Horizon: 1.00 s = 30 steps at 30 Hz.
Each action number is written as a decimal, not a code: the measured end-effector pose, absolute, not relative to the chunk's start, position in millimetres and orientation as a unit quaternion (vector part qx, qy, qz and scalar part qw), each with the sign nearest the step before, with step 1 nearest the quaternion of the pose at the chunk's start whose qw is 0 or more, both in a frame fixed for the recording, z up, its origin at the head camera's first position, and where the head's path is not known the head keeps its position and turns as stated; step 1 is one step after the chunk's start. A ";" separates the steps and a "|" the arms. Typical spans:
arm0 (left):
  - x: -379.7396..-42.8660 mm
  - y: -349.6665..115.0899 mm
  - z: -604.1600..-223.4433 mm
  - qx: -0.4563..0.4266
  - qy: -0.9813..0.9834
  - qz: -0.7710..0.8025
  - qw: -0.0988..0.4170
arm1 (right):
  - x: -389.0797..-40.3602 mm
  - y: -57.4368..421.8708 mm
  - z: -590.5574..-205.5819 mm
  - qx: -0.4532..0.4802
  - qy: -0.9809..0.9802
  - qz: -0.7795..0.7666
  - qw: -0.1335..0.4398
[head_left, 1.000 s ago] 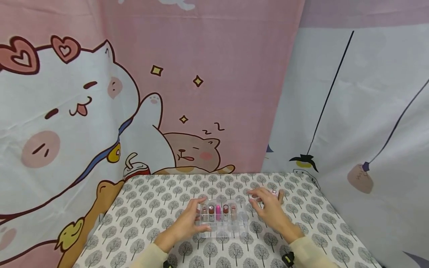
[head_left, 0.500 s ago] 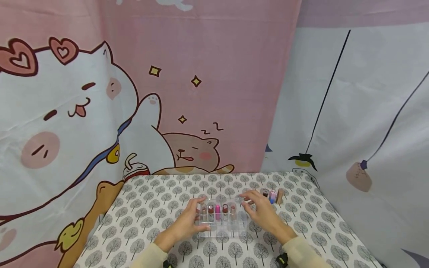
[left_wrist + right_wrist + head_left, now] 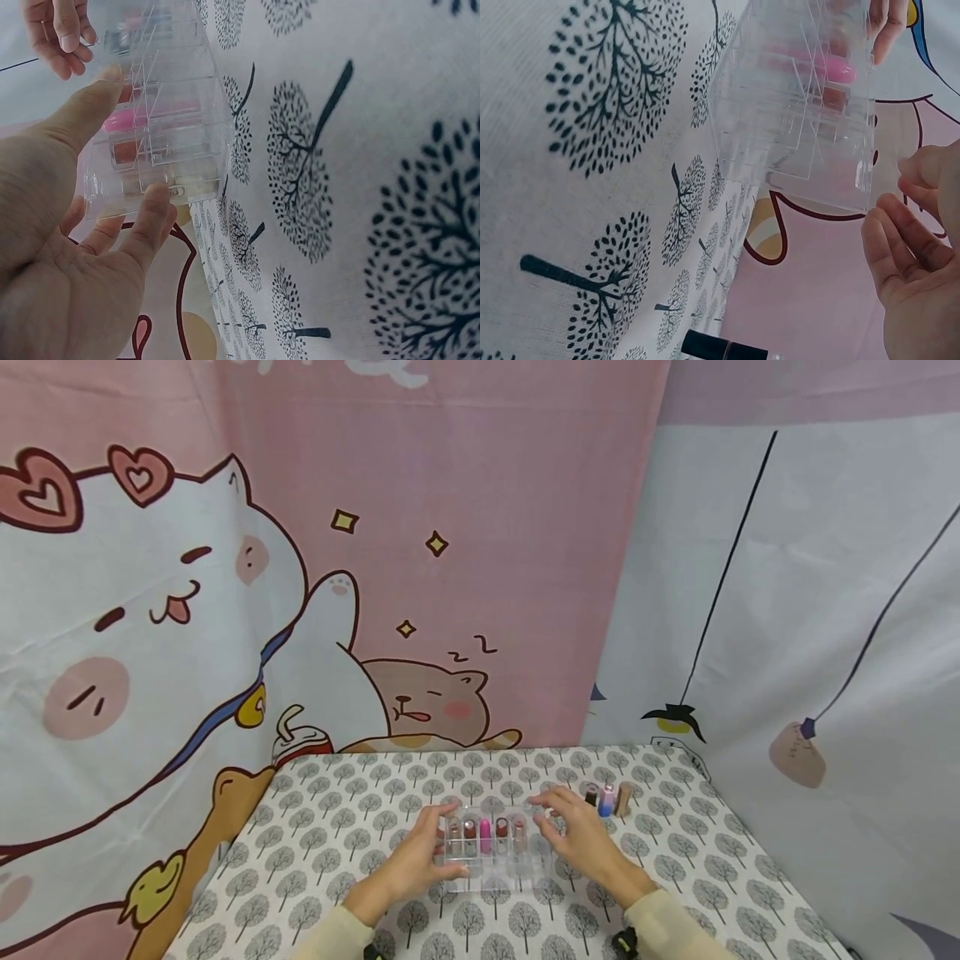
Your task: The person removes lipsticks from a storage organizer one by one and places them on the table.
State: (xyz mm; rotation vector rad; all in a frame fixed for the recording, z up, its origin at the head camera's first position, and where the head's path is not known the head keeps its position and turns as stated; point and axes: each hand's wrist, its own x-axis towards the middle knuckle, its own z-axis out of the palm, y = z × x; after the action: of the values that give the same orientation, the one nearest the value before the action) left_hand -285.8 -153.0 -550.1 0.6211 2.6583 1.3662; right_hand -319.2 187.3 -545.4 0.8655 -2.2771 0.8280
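Observation:
A clear plastic lipstick organizer (image 3: 495, 883) stands on the table, with several lipsticks upright in its back row; the one in the middle is a bright pink lipstick (image 3: 485, 835). My left hand (image 3: 411, 858) holds the organizer's left end, thumb at the front and fingers along the side. In the left wrist view that thumb (image 3: 94, 105) lies over the clear wall. My right hand (image 3: 585, 839) hovers by the back right corner with nothing in it. In the right wrist view its loosely bent fingers (image 3: 892, 240) are close to the organizer's edge; I cannot tell whether they touch.
Behind my right hand stand a dark lipstick (image 3: 591, 795), a pink-and-blue tube (image 3: 606, 799) and a brown tube (image 3: 623, 798). A tree-patterned cloth (image 3: 322, 827) covers the table. A printed curtain (image 3: 540, 568) hangs behind its back edge.
My right hand has moved left from beside the loose tubes to the organizer's right end, uncovering those tubes. The left hand keeps its hold on the organizer.

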 end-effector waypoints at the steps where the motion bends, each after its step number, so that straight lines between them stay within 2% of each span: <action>1: -285.7 -153.0 -550.5 0.203 0.870 0.447 0.045 | -319.2 186.8 -545.6 0.324 -0.849 0.307 0.281; 16: -287.1 -152.2 -548.9 0.208 0.879 0.429 0.024 | -319.5 175.9 -543.2 0.338 -0.852 0.304 0.261; 30: -284.9 -152.8 -552.5 0.210 0.871 0.443 0.029 | -318.3 164.4 -547.9 0.354 -0.868 0.235 0.257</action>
State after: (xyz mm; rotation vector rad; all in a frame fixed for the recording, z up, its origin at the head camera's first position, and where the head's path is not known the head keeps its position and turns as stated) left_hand -284.9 -152.8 -552.5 0.6483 2.6879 1.3666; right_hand -318.3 164.4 -547.9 0.9602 -2.3547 0.6379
